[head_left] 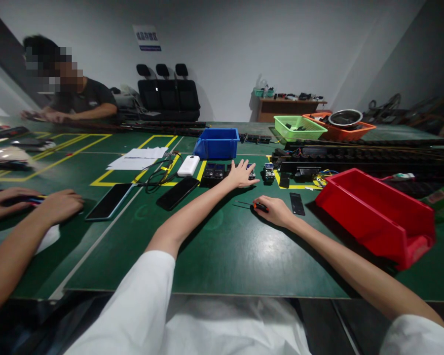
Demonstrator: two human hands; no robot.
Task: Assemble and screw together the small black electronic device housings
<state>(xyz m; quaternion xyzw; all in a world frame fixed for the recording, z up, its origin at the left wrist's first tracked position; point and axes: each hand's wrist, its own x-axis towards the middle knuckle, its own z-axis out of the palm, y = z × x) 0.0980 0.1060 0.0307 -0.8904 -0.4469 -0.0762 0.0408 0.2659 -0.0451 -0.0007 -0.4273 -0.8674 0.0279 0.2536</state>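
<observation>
My left hand (241,174) is stretched out with its fingers spread, palm down over a row of small black modules (213,171), partly hiding them. Whether it presses on them I cannot tell. In my right hand (276,211) is a screwdriver (261,207) with an orange and black handle, its thin shaft pointing left just above the green table (222,256). Beyond that hand stands another small module (269,172). A flat black plate (297,203) lies to its right.
A red bin (373,212) stands at right, a blue bin (218,143) behind the modules. Two phones (177,193), a white power bank (188,165), cables and papers (136,158) lie left. Long black rails (336,158) stretch across the back right. A co-worker's hands (59,204) work at far left.
</observation>
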